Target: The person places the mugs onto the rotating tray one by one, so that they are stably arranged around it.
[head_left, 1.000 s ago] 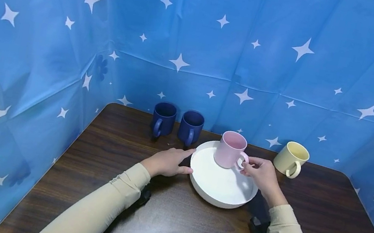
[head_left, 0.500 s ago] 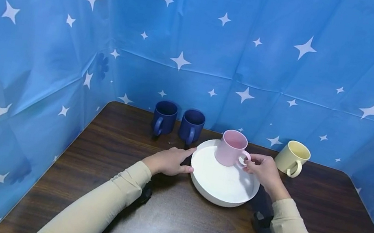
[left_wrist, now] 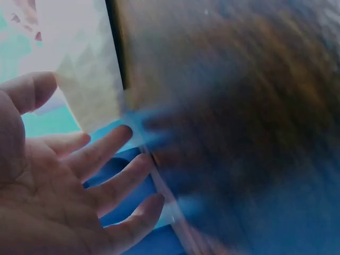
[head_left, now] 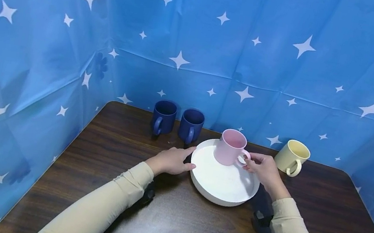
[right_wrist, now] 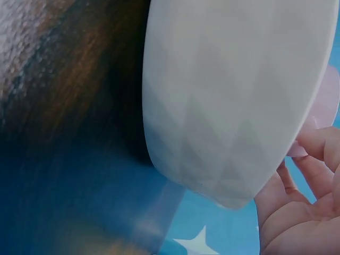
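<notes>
A pink mug stands upright inside a round white dish, towards its back edge. My right hand pinches the mug's handle between thumb and fingers; in the right wrist view the hand is partly behind the dish's faceted wall. At the dish's left side is my left hand, its thumb and fingers spread and nearly straight, the tips at or against the rim. The left wrist view shows those fingers extended, the palm bare.
Two dark blue mugs stand at the back of the dark wooden table, left of the dish. A yellow mug sits at the back right, near my right hand. A blue star-patterned curtain hangs behind the table.
Nothing moves much: both hands keep their places, the right on the pink mug's handle and the left beside the dish. The whole head view shifts slightly.
</notes>
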A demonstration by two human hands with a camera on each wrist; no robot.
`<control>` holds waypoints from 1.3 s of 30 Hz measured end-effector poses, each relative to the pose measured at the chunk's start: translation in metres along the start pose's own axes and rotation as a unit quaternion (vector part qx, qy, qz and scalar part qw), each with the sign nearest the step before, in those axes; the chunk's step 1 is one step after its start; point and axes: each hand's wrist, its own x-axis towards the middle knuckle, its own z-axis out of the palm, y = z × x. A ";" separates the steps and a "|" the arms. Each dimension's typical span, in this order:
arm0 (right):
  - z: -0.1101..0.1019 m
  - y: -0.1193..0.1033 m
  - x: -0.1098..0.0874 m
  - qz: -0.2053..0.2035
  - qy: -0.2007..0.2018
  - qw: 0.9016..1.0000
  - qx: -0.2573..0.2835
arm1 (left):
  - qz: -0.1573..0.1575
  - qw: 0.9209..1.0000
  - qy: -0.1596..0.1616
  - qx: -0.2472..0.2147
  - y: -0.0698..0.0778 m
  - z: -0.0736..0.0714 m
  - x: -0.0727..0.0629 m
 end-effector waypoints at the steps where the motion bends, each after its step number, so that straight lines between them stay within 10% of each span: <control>1: 0.000 0.000 0.000 0.000 -0.001 1.000 0.000 | -0.002 1.000 0.002 -0.003 0.001 0.000 0.000; 39: -0.011 0.007 0.029 0.039 0.015 0.998 0.037 | -0.045 0.999 0.014 0.014 0.006 0.006 0.002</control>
